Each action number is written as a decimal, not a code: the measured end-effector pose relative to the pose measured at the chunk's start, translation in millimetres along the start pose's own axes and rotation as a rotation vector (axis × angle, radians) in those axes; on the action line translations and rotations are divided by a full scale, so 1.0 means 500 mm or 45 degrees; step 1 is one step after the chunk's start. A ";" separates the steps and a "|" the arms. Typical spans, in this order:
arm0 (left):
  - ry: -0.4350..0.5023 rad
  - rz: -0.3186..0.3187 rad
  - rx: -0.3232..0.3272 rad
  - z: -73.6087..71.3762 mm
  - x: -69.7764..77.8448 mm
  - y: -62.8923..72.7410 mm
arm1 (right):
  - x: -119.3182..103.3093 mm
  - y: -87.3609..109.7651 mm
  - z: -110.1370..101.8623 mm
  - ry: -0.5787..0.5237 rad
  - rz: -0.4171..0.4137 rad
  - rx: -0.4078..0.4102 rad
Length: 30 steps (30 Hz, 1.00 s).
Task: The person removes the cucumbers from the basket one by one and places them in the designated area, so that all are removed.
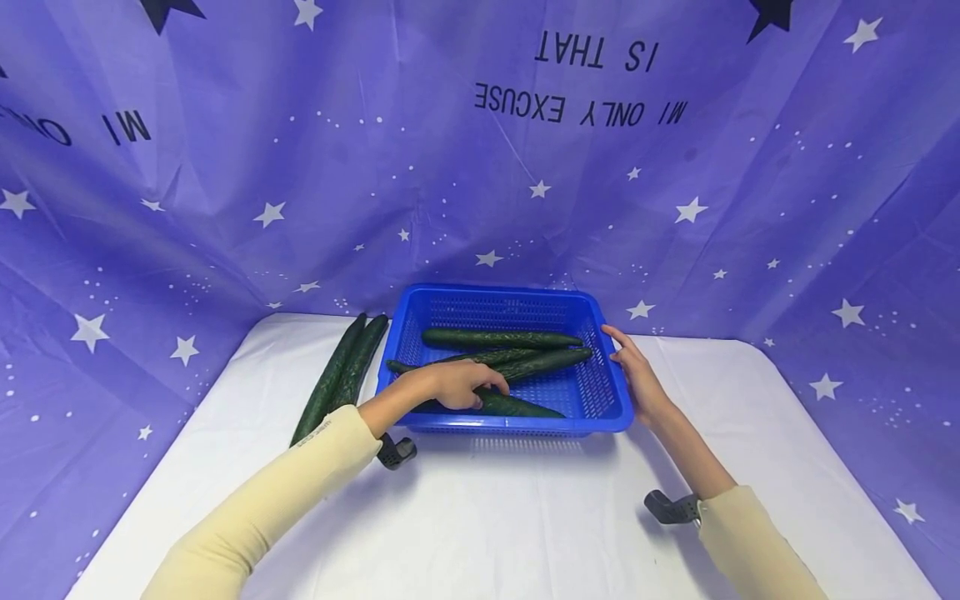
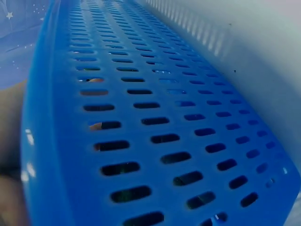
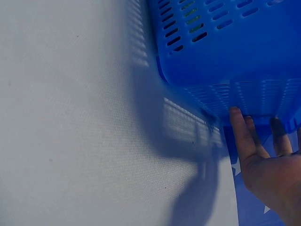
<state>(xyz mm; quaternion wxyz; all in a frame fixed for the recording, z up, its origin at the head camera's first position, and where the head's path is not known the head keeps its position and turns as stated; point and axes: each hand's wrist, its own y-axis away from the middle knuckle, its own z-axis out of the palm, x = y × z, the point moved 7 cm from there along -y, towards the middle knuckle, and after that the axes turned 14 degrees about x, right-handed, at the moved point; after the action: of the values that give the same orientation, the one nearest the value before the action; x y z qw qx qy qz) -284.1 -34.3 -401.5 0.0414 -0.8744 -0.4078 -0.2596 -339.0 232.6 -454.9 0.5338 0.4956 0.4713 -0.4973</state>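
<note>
A blue plastic basket [image 1: 517, 422] with slotted walls stands on the white table, holding several long dark green cucumbers. My left hand [image 1: 459, 383] reaches over the near rim, its fingers curled down round the front cucumber [image 1: 517, 406]. That cucumber's middle is hidden under the hand. Behind it lie crossing cucumbers [image 1: 547, 363] and a separate one [image 1: 498, 338] near the back wall. In the left wrist view, the basket's near wall [image 2: 178, 136] covers most of the hand. At the right end, my right hand [image 1: 637, 375] touches the basket's side with extended fingers [image 3: 242, 132].
Two more cucumbers [image 1: 347, 367] lie side by side on the white tablecloth [image 1: 510, 525], left of the basket. A purple star-printed curtain [image 1: 465, 192] hangs close behind the basket and along both sides. Dark camera mounts [image 1: 671, 507] sit at both wrists.
</note>
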 end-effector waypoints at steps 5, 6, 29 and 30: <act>0.015 0.023 0.070 -0.027 0.006 0.015 | -0.003 0.002 0.000 0.010 -0.002 0.006; 0.025 0.028 0.092 -0.035 0.006 0.018 | -0.004 0.002 0.000 0.010 -0.002 0.004; 0.237 -0.086 0.730 -0.205 -0.061 0.173 | -0.007 0.007 0.004 0.003 0.002 -0.001; 0.244 -0.108 0.756 -0.207 -0.068 0.181 | -0.007 0.007 0.004 0.003 0.000 0.000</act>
<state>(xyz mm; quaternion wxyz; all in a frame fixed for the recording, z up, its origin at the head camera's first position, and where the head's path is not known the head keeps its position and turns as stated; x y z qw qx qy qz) -279.1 -147.0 -316.4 0.3222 -0.7779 -0.4961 -0.2119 -335.7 230.9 -451.1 0.5334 0.4961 0.4719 -0.4968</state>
